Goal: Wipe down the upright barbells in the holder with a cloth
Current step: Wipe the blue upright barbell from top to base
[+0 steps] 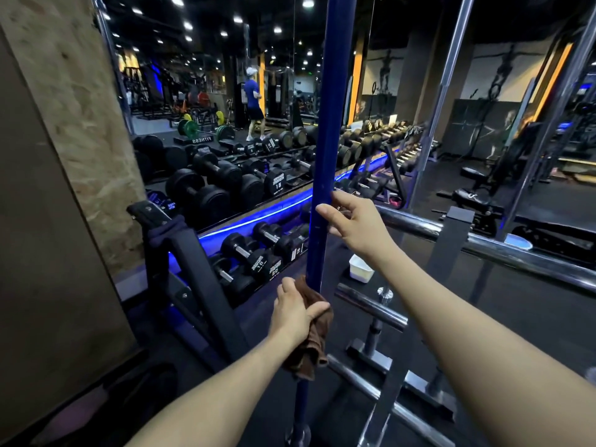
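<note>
Hands: we see two; the left hand (298, 312) grips a brown cloth (311, 346) wrapped against the blue barbell (325, 150), and the right hand (351, 225) holds the same bar higher up, fingers curled round it.
Blue barbell: one, upright, running from the top of the view down to the holder's base (298, 435).
Cloth: one, bunched round the blue barbell below the right hand, its loose end hanging down.
Other bars: we count one chrome bar (442, 101) standing right of the blue barbell.
Holder: chrome rails (371, 306) just right of the blue barbell.
Nearby: a white tub (361, 269) on the floor right of the blue barbell; a dumbbell rack (254, 253) left of it, mirrored behind.
</note>
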A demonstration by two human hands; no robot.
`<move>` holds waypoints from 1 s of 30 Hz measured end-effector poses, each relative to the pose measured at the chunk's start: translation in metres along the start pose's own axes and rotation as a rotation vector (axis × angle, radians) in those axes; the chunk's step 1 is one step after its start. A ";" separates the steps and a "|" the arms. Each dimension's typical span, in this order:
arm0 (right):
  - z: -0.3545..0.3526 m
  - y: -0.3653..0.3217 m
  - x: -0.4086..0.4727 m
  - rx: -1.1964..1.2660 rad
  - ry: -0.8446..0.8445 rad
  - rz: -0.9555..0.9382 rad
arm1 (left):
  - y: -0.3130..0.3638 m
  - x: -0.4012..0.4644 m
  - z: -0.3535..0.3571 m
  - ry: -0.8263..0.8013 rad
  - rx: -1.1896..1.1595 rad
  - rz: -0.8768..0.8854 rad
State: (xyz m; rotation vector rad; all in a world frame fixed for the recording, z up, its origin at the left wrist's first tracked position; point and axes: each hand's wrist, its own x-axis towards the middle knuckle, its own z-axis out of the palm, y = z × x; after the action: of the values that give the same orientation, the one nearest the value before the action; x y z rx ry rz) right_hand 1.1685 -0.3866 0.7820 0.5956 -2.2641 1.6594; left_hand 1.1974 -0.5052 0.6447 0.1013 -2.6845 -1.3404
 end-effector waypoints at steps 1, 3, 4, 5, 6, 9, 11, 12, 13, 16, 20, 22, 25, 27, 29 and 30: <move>-0.001 0.002 0.000 -0.002 -0.012 0.008 | 0.000 0.001 0.001 0.004 -0.011 -0.008; -0.001 0.007 -0.001 -0.006 -0.036 0.020 | 0.002 0.003 0.001 0.002 -0.034 -0.036; -0.001 0.009 -0.001 -0.012 -0.042 0.021 | 0.003 0.004 0.000 0.000 -0.049 -0.055; -0.001 0.011 -0.003 -0.019 -0.044 0.019 | 0.005 0.004 -0.001 0.000 -0.070 -0.072; 0.000 0.014 -0.004 -0.021 -0.046 0.016 | 0.007 0.003 -0.003 -0.004 -0.103 -0.093; 0.001 0.016 -0.006 -0.042 -0.059 -0.007 | 0.012 0.000 -0.010 -0.020 -0.188 -0.115; 0.002 0.015 -0.007 -0.045 -0.070 -0.013 | 0.013 -0.001 -0.016 0.011 -0.206 -0.096; 0.002 0.015 -0.008 -0.031 -0.071 -0.012 | 0.015 -0.001 -0.018 0.041 -0.215 -0.068; 0.003 0.015 -0.009 -0.020 -0.073 -0.016 | 0.016 -0.001 -0.020 0.078 -0.224 -0.035; 0.006 0.021 -0.010 -0.026 -0.058 -0.056 | 0.019 -0.003 -0.022 0.158 -0.207 0.082; 0.006 0.030 -0.006 -0.050 -0.033 -0.068 | 0.015 -0.001 -0.018 0.165 -0.129 0.203; 0.007 0.033 -0.004 -0.021 -0.042 -0.071 | 0.016 0.003 -0.019 0.143 -0.101 0.216; 0.008 0.038 -0.003 0.044 -0.043 -0.092 | 0.015 0.013 -0.021 0.108 -0.047 0.249; 0.010 0.041 -0.005 0.088 -0.026 -0.109 | 0.014 0.019 -0.021 0.098 0.005 0.270; 0.012 0.040 -0.008 0.129 -0.009 -0.139 | 0.013 0.022 -0.019 0.115 0.030 0.290; 0.012 0.039 -0.011 0.139 -0.008 -0.153 | 0.013 0.022 -0.018 0.135 0.036 0.299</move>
State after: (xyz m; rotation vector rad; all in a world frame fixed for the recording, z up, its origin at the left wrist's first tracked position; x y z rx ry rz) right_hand 1.1596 -0.3862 0.7410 0.7885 -2.0633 1.7499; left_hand 1.1785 -0.5140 0.6681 -0.1910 -2.4902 -1.1522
